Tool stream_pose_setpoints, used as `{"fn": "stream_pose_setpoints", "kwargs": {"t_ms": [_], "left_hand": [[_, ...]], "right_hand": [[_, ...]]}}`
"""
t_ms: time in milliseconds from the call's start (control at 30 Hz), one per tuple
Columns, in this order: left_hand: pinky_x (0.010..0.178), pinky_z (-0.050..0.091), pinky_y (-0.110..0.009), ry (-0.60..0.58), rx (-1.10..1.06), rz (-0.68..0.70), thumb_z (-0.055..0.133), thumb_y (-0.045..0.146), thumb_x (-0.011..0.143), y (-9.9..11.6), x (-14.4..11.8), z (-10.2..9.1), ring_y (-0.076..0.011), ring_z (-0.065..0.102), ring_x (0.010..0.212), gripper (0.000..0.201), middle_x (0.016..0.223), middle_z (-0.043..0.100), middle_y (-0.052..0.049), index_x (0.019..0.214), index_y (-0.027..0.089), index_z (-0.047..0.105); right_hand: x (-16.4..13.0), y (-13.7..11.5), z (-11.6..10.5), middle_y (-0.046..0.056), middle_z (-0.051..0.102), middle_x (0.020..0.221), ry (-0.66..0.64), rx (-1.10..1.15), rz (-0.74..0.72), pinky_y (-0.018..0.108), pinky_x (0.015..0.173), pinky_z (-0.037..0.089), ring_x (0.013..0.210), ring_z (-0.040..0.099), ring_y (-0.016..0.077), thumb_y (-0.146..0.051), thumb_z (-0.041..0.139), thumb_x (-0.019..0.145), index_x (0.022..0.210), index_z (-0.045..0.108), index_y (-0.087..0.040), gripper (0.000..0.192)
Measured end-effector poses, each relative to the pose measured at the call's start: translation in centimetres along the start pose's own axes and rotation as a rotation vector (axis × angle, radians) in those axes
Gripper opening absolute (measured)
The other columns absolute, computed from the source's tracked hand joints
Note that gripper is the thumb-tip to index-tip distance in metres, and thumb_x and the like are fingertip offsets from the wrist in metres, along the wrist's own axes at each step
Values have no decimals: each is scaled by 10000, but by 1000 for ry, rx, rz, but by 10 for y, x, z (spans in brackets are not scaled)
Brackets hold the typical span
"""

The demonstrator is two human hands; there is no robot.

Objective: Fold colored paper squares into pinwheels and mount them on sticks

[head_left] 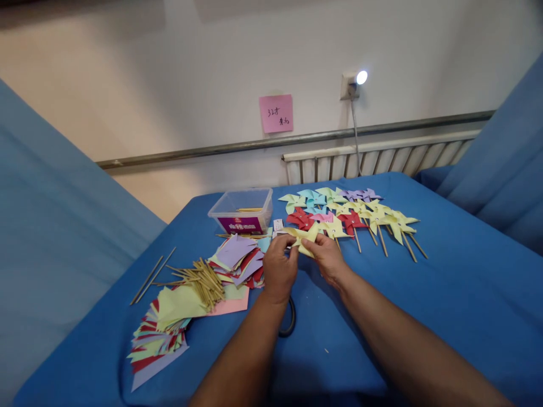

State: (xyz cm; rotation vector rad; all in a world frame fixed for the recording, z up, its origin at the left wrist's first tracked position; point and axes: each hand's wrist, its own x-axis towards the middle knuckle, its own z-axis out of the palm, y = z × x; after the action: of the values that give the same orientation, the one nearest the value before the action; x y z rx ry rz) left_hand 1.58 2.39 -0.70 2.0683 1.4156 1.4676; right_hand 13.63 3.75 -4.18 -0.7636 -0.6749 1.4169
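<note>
A pale yellow paper pinwheel [304, 237] is held between my two hands above the table. My left hand [280, 265] pinches its left side, fingers closed. On the right edge, my right hand [328, 257] grips the paper with the thumb laid over its middle. Whether a stick or pin is in it, I cannot tell. Close under my left wrist shows a black loop, like a scissors handle [289, 322]. A small white box [278, 225] stands just behind my left hand. Finished pinwheels on sticks [376, 216] lie behind my right hand, in several colours.
On the blue-covered table [449, 316], a clear plastic box [241, 208] stands at the back. Cut coloured paper [237, 257], a heap of thin sticks [207, 282] and a fanned paper stack [159, 345] lie left. Behind are a radiator [365, 164] and wall rail [229, 148]; blue curtains [55, 237] hang at both sides.
</note>
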Motion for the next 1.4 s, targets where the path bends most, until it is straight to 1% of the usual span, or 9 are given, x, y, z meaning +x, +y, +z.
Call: {"fn": "stream_pose_setpoints", "kwargs": {"t_ms": [200, 333, 467, 633, 833, 1000, 1100, 1267, 1400], "left_hand": [[852, 474, -317, 8, -103, 3, 594, 179, 815, 1, -1, 2, -190, 638, 898, 107, 946, 700, -39, 876, 230, 666], [811, 483, -308, 60, -139, -113, 652, 189, 769, -1, -2, 2, -181, 634, 836, 263, 992, 693, -45, 1029, 228, 666], [781, 474, -297, 27, -175, -195, 660, 186, 749, -3, -2, 2, -173, 625, 761, 171, 863, 704, -21, 910, 227, 700], [766, 459, -289, 18, -165, -164, 649, 189, 760, -2, -2, 2, -175, 617, 762, 142, 841, 700, -16, 875, 239, 716], [788, 460, -292, 15, -196, -152, 639, 164, 758, -1, -2, 1, -182, 623, 802, 179, 880, 705, -20, 893, 246, 723], [820, 461, -319, -34, -40, -64, 624, 194, 796, 1, 0, -3, -195, 622, 843, 108, 906, 696, -42, 865, 229, 699], [836, 462, -327, -37, 13, -12, 605, 192, 815, 2, 0, -4, -198, 618, 878, 92, 934, 691, -50, 861, 225, 677], [837, 479, -319, 45, -46, -4, 616, 172, 793, 4, -1, -2, -190, 625, 880, 108, 937, 688, -38, 873, 229, 661], [892, 472, -340, 20, -130, -20, 626, 193, 791, 5, -1, -1, -201, 641, 913, 86, 943, 706, -44, 825, 238, 690]], "right_hand": [[1, 0, -1, 41, 761, 888, 1, 16, -15, 320, 780, 506, 751, 689, 180, -337, 853, 611, 942, 724, -172, 392], [1, -1, -1, 54, 762, 921, -12, 21, -19, 341, 811, 508, 797, 699, 198, -345, 849, 619, 954, 723, -175, 397], [1, 0, -1, 56, 763, 894, -1, 18, -29, 353, 803, 514, 779, 701, 207, -356, 856, 600, 935, 721, -172, 406], [1, 1, 0, 57, 764, 906, -22, 10, -35, 357, 808, 518, 795, 701, 212, -361, 851, 604, 938, 720, -177, 404], [0, -2, 1, 58, 762, 919, -28, -2, -57, 360, 819, 509, 810, 705, 213, -375, 846, 619, 947, 725, -184, 398], [-1, -4, 1, 57, 761, 894, -60, -6, -48, 358, 813, 511, 795, 698, 209, -383, 842, 626, 954, 723, -178, 405], [-1, -3, 1, 51, 761, 896, -47, -17, -56, 350, 786, 518, 783, 691, 206, -387, 845, 617, 942, 721, -182, 404], [-1, -1, 2, 52, 759, 916, -39, -15, -60, 340, 786, 512, 798, 691, 204, -374, 842, 619, 944, 719, -182, 397], [-1, -4, 3, 45, 759, 920, -48, -1, -70, 327, 798, 509, 813, 688, 197, -369, 831, 635, 927, 724, -191, 359]]}}
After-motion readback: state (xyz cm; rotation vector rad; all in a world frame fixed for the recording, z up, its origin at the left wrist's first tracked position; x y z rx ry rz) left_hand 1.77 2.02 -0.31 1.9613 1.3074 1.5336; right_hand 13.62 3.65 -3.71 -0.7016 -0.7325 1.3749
